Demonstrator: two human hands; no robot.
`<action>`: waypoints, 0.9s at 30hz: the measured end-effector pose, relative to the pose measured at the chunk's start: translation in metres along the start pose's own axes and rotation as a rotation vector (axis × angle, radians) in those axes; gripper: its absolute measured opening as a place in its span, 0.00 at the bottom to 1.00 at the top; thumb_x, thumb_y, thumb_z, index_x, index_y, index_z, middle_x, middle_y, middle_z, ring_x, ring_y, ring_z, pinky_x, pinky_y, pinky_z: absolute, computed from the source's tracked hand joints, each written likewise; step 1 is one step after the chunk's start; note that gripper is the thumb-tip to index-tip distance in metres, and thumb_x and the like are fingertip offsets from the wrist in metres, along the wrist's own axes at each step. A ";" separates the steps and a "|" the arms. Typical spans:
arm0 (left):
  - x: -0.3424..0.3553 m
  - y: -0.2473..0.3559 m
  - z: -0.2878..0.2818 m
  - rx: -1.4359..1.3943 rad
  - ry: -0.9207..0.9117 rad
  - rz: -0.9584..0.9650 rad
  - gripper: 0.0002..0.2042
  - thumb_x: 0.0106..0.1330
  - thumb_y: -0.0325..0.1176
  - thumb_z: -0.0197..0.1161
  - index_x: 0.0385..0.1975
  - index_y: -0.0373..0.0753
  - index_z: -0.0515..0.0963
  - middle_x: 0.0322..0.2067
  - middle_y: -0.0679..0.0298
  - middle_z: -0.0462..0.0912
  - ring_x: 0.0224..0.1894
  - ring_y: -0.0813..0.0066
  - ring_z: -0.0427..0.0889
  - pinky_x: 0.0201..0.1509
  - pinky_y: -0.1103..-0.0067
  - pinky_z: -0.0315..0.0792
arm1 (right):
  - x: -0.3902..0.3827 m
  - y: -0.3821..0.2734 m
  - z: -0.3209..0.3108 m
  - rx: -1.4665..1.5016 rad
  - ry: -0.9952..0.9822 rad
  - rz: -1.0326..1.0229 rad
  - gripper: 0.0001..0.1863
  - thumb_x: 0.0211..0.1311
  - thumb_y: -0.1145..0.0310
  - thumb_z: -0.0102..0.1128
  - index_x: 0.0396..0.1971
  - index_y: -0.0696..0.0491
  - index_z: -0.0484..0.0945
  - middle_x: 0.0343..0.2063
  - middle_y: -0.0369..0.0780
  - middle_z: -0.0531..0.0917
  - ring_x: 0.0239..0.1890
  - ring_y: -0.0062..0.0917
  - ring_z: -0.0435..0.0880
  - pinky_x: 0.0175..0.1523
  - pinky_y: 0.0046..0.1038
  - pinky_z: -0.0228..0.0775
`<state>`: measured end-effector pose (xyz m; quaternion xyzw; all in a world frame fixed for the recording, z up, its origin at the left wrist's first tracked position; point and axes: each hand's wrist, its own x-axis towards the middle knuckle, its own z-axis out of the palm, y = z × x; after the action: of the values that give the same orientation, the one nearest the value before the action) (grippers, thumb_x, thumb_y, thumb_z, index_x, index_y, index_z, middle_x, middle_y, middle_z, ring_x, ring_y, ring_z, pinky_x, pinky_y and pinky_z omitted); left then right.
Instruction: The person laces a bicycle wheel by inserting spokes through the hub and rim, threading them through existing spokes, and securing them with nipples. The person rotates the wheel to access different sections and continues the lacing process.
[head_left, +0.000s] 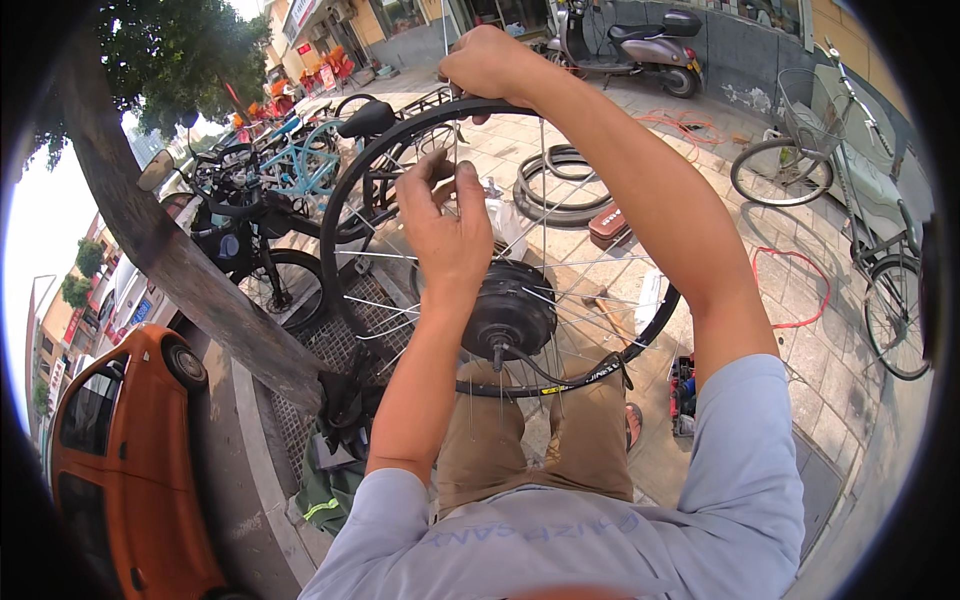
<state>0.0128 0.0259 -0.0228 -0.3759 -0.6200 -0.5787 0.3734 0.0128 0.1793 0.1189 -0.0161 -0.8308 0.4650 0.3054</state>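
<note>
A bicycle wheel with a black rim [337,215] and a large black hub motor [510,312] stands in front of me, above my knees. Thin metal spokes [600,262] run between hub and rim, and a few loose ends hang below. Inside the wheel, near its top, my left hand [452,225] has its thumb and fingers closed around a spoke. My right hand [490,68] is closed at the upper edge of the rim. What its fingers hold there is hidden. A black cable [545,375] leaves the hub axle and curves along the lower rim.
Black tyres [560,190] lie on the paving beyond the wheel, near a reddish-brown case [610,226] and a hammer [608,310]. A toolbox [683,395] sits by my right foot. A tree trunk [170,240] leans at left, with parked bikes [300,160] behind it.
</note>
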 end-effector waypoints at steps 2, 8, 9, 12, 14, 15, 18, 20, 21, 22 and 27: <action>0.005 0.013 -0.002 -0.366 -0.108 -0.472 0.16 0.74 0.31 0.62 0.55 0.26 0.73 0.46 0.54 0.82 0.50 0.66 0.83 0.52 0.76 0.79 | 0.002 0.003 -0.002 -0.086 0.015 -0.051 0.15 0.60 0.67 0.60 0.29 0.68 0.82 0.24 0.47 0.82 0.22 0.31 0.82 0.23 0.35 0.83; 0.044 0.006 -0.009 -0.723 -0.322 -0.783 0.12 0.78 0.35 0.57 0.49 0.32 0.77 0.41 0.58 0.85 0.40 0.64 0.87 0.45 0.69 0.83 | 0.002 0.006 -0.001 -0.254 0.084 -0.156 0.14 0.57 0.65 0.61 0.27 0.63 0.85 0.23 0.44 0.85 0.25 0.30 0.82 0.31 0.34 0.75; 0.048 0.006 -0.009 -0.746 -0.354 -0.784 0.12 0.78 0.35 0.57 0.48 0.33 0.78 0.41 0.59 0.85 0.40 0.64 0.87 0.44 0.69 0.82 | 0.004 0.006 -0.001 -0.314 0.073 -0.215 0.14 0.56 0.65 0.61 0.26 0.62 0.85 0.23 0.44 0.85 0.25 0.30 0.82 0.33 0.34 0.74; 0.055 0.001 -0.008 -0.820 -0.421 -0.797 0.10 0.77 0.36 0.57 0.47 0.37 0.79 0.39 0.63 0.85 0.40 0.65 0.86 0.41 0.69 0.79 | 0.005 0.005 0.000 -0.359 0.078 -0.235 0.14 0.56 0.64 0.60 0.24 0.61 0.85 0.23 0.44 0.86 0.26 0.31 0.82 0.35 0.34 0.73; 0.055 -0.001 -0.008 -0.848 -0.433 -0.812 0.09 0.77 0.36 0.57 0.47 0.39 0.80 0.39 0.65 0.85 0.40 0.68 0.86 0.42 0.70 0.77 | 0.006 0.003 0.001 -0.336 0.089 -0.183 0.14 0.56 0.64 0.60 0.24 0.61 0.86 0.23 0.44 0.85 0.26 0.31 0.82 0.36 0.34 0.73; 0.056 -0.003 -0.007 -0.868 -0.439 -0.816 0.09 0.77 0.36 0.58 0.47 0.40 0.80 0.39 0.66 0.85 0.40 0.69 0.86 0.42 0.71 0.77 | 0.008 0.001 0.001 -0.322 0.092 -0.149 0.15 0.56 0.63 0.60 0.24 0.61 0.86 0.23 0.44 0.85 0.26 0.31 0.82 0.36 0.34 0.73; 0.057 -0.005 -0.006 -0.894 -0.441 -0.826 0.08 0.76 0.37 0.59 0.46 0.42 0.80 0.40 0.68 0.85 0.41 0.71 0.86 0.44 0.72 0.74 | 0.007 0.001 0.001 -0.293 0.096 -0.124 0.15 0.56 0.63 0.60 0.23 0.61 0.86 0.22 0.45 0.85 0.27 0.32 0.82 0.36 0.35 0.73; 0.056 -0.005 -0.007 -0.866 -0.423 -0.833 0.08 0.76 0.37 0.59 0.46 0.42 0.80 0.41 0.69 0.85 0.41 0.72 0.86 0.45 0.72 0.74 | 0.006 0.000 0.002 -0.275 0.092 -0.114 0.16 0.56 0.62 0.60 0.23 0.61 0.86 0.22 0.46 0.85 0.27 0.32 0.82 0.37 0.35 0.73; 0.055 -0.002 -0.006 -0.837 -0.399 -0.823 0.08 0.75 0.37 0.59 0.47 0.42 0.80 0.41 0.68 0.85 0.42 0.71 0.86 0.45 0.72 0.74 | 0.007 -0.001 0.002 -0.266 0.087 -0.099 0.16 0.56 0.62 0.60 0.23 0.61 0.86 0.22 0.46 0.85 0.27 0.32 0.82 0.37 0.35 0.74; 0.054 0.004 -0.004 -0.806 -0.375 -0.813 0.09 0.75 0.37 0.59 0.47 0.42 0.80 0.42 0.67 0.85 0.42 0.71 0.86 0.45 0.72 0.74 | 0.007 -0.001 0.002 -0.257 0.083 -0.084 0.16 0.56 0.62 0.60 0.23 0.61 0.86 0.22 0.46 0.85 0.27 0.32 0.82 0.37 0.35 0.74; 0.054 0.005 -0.011 -0.920 -0.438 -0.839 0.11 0.76 0.33 0.54 0.50 0.37 0.79 0.42 0.61 0.86 0.43 0.65 0.86 0.44 0.73 0.75 | 0.008 -0.003 0.000 -0.326 0.070 -0.113 0.17 0.57 0.62 0.60 0.22 0.61 0.85 0.22 0.45 0.85 0.26 0.32 0.83 0.37 0.35 0.74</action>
<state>-0.0065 0.0172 0.0284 -0.3327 -0.4649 -0.7912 -0.2172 0.0072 0.1804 0.1252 -0.0348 -0.8838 0.3051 0.3529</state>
